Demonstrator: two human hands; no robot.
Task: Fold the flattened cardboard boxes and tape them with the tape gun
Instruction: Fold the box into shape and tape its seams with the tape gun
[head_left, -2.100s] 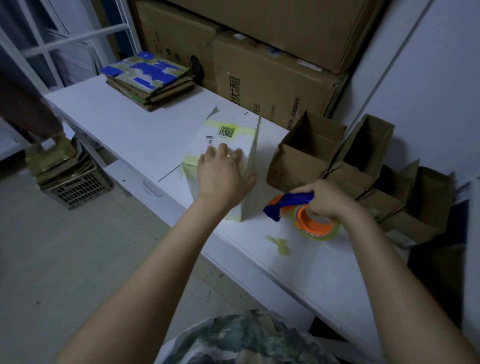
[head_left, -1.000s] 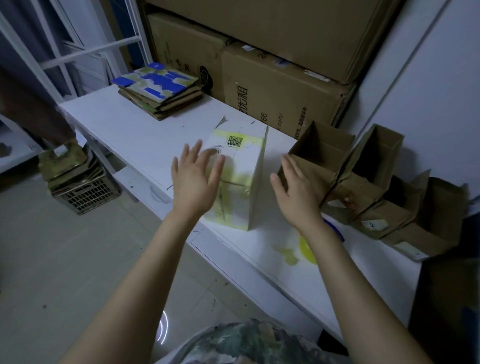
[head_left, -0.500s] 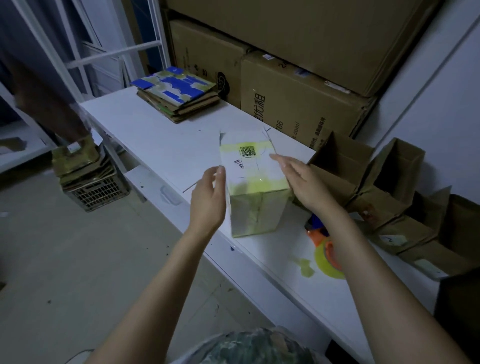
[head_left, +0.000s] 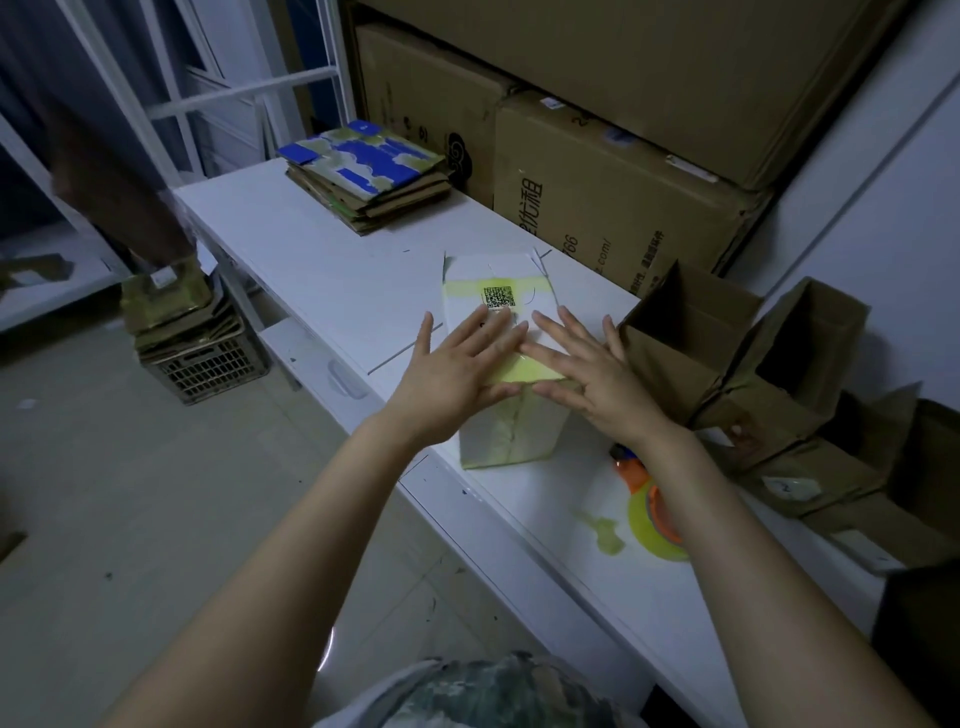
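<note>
A small white cardboard box (head_left: 506, 434) with yellowish tape bands and a QR label stands on the white table (head_left: 322, 270). My left hand (head_left: 457, 371) and my right hand (head_left: 587, 366) lie flat on its top with fingers spread, pressing along the taped near edge. The tape gun (head_left: 652, 512), orange with a yellow tape roll, lies on the table to the right of the box, partly hidden under my right forearm. A stack of flattened cardboard boxes (head_left: 366, 174), the top one blue and green, sits at the table's far end.
Several folded brown boxes (head_left: 727, 364) with open tops lean in a row at the right. Large brown cartons (head_left: 597, 171) are stacked behind the table. A crate of flattened cardboard (head_left: 192, 343) stands on the floor at the left. A tape scrap (head_left: 605, 530) sticks near the table's front.
My right hand put the tape gun down on the table. Both hands turned the white box and now press flat on its top.
</note>
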